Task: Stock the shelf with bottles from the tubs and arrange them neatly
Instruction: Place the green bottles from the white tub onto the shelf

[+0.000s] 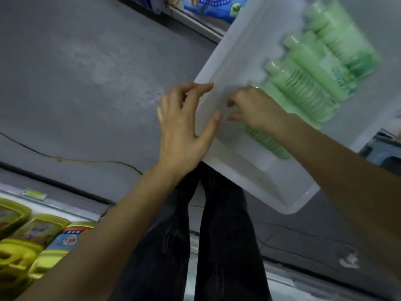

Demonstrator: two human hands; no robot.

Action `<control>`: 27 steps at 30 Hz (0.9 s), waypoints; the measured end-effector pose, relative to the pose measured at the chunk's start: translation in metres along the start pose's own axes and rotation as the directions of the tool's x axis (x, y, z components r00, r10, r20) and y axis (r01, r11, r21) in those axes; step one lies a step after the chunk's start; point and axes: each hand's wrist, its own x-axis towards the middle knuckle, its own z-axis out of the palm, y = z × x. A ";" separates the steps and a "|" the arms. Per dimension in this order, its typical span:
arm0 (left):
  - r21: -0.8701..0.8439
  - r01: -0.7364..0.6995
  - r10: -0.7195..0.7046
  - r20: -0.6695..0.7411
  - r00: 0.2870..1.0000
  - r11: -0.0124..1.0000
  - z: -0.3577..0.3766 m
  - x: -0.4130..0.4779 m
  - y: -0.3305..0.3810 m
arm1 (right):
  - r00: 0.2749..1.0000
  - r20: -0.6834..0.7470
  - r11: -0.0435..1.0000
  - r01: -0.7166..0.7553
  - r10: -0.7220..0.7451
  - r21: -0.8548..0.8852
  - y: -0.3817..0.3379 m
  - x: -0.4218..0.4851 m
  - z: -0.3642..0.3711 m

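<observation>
A white plastic tub (245, 170) sits on the grey floor at the centre right, with several pale green bottles (308, 83) lying side by side inside it. My left hand (184, 127) rests on the tub's near-left rim with fingers spread, touching the edge and holding nothing. My right hand (251, 107) reaches into the tub and closes over the nearest green bottle (267, 142), whose ribbed body shows below my wrist. The view is blurred.
A shelf at the lower left carries yellow-lidded tubs (26, 235) and a blue-labelled pack (69, 237). Another shelf edge with blue packages (208, 7) runs along the top. A thin cable (65, 159) lies on the grey floor (86, 72). My dark trouser legs (217, 235) are below the tub.
</observation>
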 end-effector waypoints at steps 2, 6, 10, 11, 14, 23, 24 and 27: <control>-0.017 0.019 -0.019 -0.002 1.000 1.000 0.002 -0.002 0.001 | 1.000 0.019 0.999 -0.022 0.021 0.039 0.001 0.003 -0.003; -0.027 0.028 -0.028 -0.007 1.000 0.999 0.004 -0.007 0.003 | 0.999 0.038 0.998 -0.020 0.018 0.065 0.001 -0.002 -0.008; -0.028 0.044 -0.044 -0.012 0.999 0.999 0.007 -0.011 0.003 | 0.999 0.015 0.992 0.034 -0.037 0.123 0.000 -0.020 -0.014; -0.034 0.048 -0.049 -0.013 0.999 0.998 0.007 -0.011 0.003 | 0.999 0.018 0.987 0.033 -0.036 0.159 0.001 -0.025 -0.015; -0.072 0.047 -0.049 -0.021 0.999 0.996 0.006 -0.011 0.002 | 0.999 0.004 0.964 0.033 -0.036 0.264 0.004 -0.038 -0.017; -0.120 0.056 -0.061 -0.036 0.997 0.991 0.006 -0.014 0.001 | 1.000 -0.028 0.718 0.017 0.003 0.696 0.022 -0.046 -0.014; -0.120 0.055 -0.060 -0.038 0.997 0.991 0.006 -0.014 0.001 | 0.999 -0.040 0.684 0.031 -0.003 0.729 0.020 -0.049 -0.014; -0.109 0.055 -0.059 -0.034 0.998 0.993 0.006 -0.016 0.002 | 0.996 -0.091 0.592 0.062 0.020 0.804 0.015 -0.059 -0.019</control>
